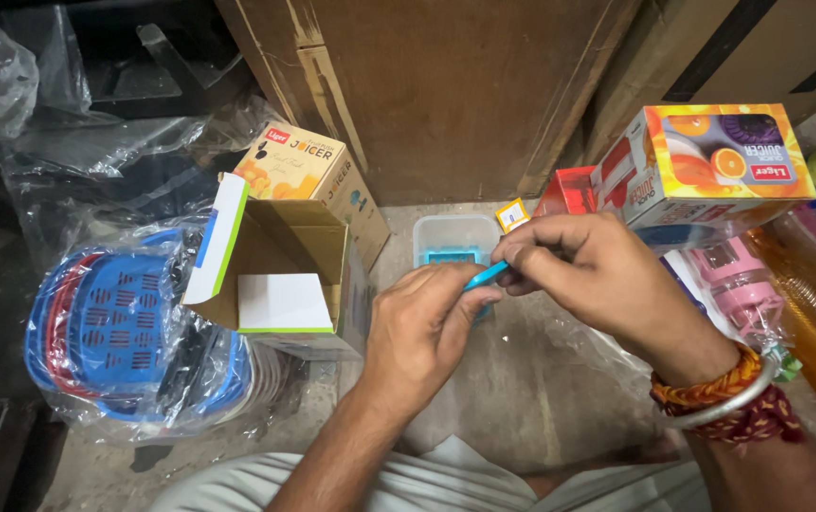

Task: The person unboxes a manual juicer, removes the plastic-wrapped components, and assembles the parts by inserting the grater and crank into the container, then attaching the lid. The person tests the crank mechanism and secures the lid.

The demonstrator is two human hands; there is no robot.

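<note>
Both hands pinched on one small, slim blue plastic piece (486,276), held in the air between them above a clear plastic sheet on the floor. Left hand (424,332) closed, fingertips clamped on the lower end; right hand (590,270) closed, thumb and forefinger gripping the upper end. Just behind, a clear plastic container with a blue insert (453,240). Left of it, an open cardboard box with a white and green flap (280,275). Farther left, stacked blue plastic baskets wrapped in clear film (124,327).
</note>
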